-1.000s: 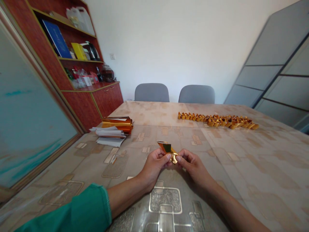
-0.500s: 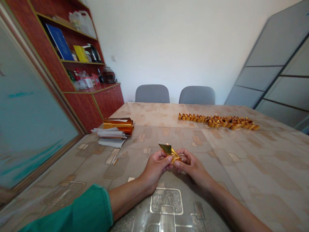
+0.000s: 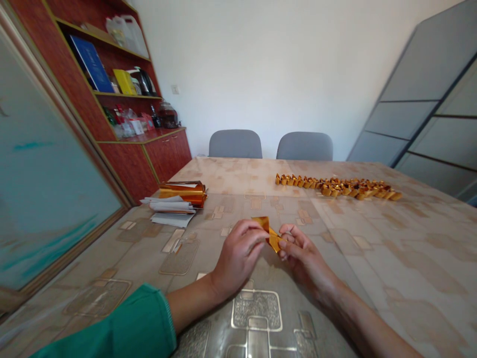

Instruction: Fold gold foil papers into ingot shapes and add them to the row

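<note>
A folded piece of shiny gold foil paper [image 3: 275,240] is held between my two hands above the middle of the table. My left hand [image 3: 244,251] pinches its left side between thumb and fingers, and a flap of the foil stands up behind the fingertips. On the right end, my right hand [image 3: 300,251] grips the paper with thumb and forefinger, the other fingers curled loosely. A long cluster of folded gold paper pieces [image 3: 343,189] lies in rows farther back on the right.
Back left on the patterned table [image 3: 372,238] lie a gold foil bundle [image 3: 179,193] and a stack of grey-white sheets [image 3: 173,211]. Two grey chairs [image 3: 235,144] stand behind the far edge. A red cabinet [image 3: 164,154] with filled shelves is at the left.
My left hand has turned and risen over the foil paper, now pinching it from above. The paper has tilted between the hands, and my right hand has shifted slightly to the right.
</note>
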The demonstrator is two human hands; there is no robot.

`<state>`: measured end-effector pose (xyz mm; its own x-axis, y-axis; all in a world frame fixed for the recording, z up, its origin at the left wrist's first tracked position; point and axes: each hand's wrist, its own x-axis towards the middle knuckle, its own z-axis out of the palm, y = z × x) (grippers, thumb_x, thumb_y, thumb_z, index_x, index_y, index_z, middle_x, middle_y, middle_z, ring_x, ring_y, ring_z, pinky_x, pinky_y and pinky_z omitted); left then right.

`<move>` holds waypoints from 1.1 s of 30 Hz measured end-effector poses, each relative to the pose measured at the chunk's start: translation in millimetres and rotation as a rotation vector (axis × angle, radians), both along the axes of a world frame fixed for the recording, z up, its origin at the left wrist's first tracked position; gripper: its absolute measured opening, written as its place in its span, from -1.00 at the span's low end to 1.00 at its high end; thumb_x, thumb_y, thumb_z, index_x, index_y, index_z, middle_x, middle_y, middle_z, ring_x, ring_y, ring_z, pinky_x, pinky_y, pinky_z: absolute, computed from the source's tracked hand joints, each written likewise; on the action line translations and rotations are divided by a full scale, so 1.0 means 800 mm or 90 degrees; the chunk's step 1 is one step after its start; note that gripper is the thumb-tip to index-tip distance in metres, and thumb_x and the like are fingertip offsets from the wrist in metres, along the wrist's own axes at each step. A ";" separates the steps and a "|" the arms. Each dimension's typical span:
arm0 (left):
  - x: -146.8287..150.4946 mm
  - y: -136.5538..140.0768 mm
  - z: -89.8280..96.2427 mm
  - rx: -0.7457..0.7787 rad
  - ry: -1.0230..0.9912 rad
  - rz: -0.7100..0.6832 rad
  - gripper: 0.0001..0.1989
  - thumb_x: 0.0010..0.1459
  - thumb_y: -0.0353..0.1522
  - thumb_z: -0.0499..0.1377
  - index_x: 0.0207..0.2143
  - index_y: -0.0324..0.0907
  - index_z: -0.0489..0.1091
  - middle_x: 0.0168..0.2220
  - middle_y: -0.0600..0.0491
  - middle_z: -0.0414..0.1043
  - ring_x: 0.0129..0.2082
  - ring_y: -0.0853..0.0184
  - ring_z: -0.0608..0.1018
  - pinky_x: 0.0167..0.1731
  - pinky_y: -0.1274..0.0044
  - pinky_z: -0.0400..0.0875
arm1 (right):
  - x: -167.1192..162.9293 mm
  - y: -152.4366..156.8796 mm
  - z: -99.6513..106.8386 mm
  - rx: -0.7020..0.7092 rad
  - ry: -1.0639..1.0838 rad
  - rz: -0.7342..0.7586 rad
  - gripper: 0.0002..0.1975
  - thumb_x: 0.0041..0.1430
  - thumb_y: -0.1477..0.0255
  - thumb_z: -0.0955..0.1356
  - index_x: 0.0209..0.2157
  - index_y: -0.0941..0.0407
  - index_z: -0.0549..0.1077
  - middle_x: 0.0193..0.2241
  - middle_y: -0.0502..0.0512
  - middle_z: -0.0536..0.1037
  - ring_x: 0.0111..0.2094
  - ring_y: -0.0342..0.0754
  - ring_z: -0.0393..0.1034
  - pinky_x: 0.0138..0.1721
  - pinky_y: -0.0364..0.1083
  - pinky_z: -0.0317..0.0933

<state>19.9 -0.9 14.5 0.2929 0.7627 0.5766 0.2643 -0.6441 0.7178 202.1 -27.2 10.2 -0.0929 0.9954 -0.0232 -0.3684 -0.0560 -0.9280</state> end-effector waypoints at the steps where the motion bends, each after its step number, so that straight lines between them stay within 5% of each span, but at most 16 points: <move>1: -0.002 0.000 0.003 0.051 0.056 -0.001 -0.86 0.22 -0.40 0.22 -0.20 -0.08 0.57 -0.15 -0.06 0.50 -0.10 0.17 0.48 -0.05 0.39 0.31 | -0.001 0.000 0.001 0.001 -0.003 0.000 -0.63 -0.04 0.23 0.55 -0.28 0.04 0.38 -0.57 -0.13 0.36 -0.53 -0.15 0.19 -0.42 -0.15 0.06; 5: -0.007 -0.001 0.005 0.106 0.171 -0.030 -0.82 0.25 -0.36 0.21 -0.16 -0.03 0.60 -0.19 -0.10 0.56 -0.16 0.13 0.49 -0.08 0.36 0.28 | -0.004 -0.001 0.000 -0.004 -0.003 0.021 -0.59 -0.06 0.22 0.56 -0.25 0.03 0.37 -0.58 -0.13 0.37 -0.53 -0.14 0.18 -0.43 -0.15 0.04; 9: -0.006 0.000 0.004 0.008 0.101 -0.055 -0.85 0.23 -0.36 0.23 -0.22 -0.05 0.63 -0.23 -0.10 0.58 -0.19 0.16 0.51 -0.08 0.40 0.29 | -0.004 0.000 -0.004 0.015 0.001 0.045 -0.61 0.09 0.16 0.49 -0.16 0.02 0.35 -0.58 -0.12 0.37 -0.53 -0.14 0.18 -0.45 -0.16 0.04; 12: -0.002 0.006 0.010 -0.151 -0.090 0.009 -0.96 0.12 -0.37 0.32 -0.36 -0.13 0.60 -0.34 -0.03 0.56 -0.30 0.26 0.51 -0.18 0.47 0.33 | 0.003 0.004 -0.007 0.094 -0.083 -0.011 -0.69 0.26 0.11 0.37 -0.11 0.01 0.35 -0.56 -0.11 0.35 -0.53 -0.12 0.18 -0.46 -0.14 0.07; 16: -0.002 0.017 0.019 -0.524 -0.370 -0.008 -0.82 -0.03 -0.35 0.42 -0.42 -0.20 0.48 -0.42 0.07 0.51 -0.44 0.40 0.50 -0.37 0.58 0.37 | 0.017 0.009 -0.011 0.294 -0.372 -0.123 -0.86 0.30 0.30 0.35 -0.13 0.01 0.41 -0.46 -0.03 0.39 -0.45 -0.07 0.26 -0.40 -0.09 0.16; 22: -0.010 0.013 0.007 -0.804 -0.424 -0.111 -0.71 -0.17 -0.39 0.49 -0.41 -0.22 0.47 -0.46 0.09 0.52 -0.51 0.46 0.52 -0.42 0.62 0.41 | 0.020 0.006 -0.008 0.555 -0.653 -0.004 -0.57 0.26 0.52 0.33 0.13 -0.09 0.41 -0.04 0.15 0.48 -0.06 0.08 0.38 -0.12 0.04 0.31; 26: -0.009 0.009 -0.001 -0.828 -0.422 -0.118 -0.73 -0.16 -0.41 0.49 -0.44 -0.22 0.46 -0.51 0.13 0.49 -0.54 0.49 0.51 -0.43 0.63 0.41 | 0.019 0.004 -0.002 0.622 -0.727 0.036 -0.72 0.30 0.47 0.35 -0.04 -0.12 0.56 -0.12 0.12 0.56 -0.19 0.04 0.37 -0.22 0.01 0.28; 33: -0.007 0.009 -0.011 -0.787 -0.415 -0.089 -0.66 -0.21 -0.36 0.53 -0.46 -0.26 0.44 -0.49 0.07 0.50 -0.53 0.46 0.52 -0.44 0.62 0.42 | 0.020 0.007 0.007 0.606 -0.621 0.096 -0.78 0.29 0.38 0.39 -0.07 -0.15 0.60 -0.24 0.07 0.62 -0.24 0.05 0.38 -0.22 0.03 0.23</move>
<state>14.2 6.5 5.5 0.3506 0.8572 -0.3773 -0.3445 0.4926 0.7991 218.0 -21.8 15.5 -0.5411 0.6454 0.5392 0.4025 0.7617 -0.5078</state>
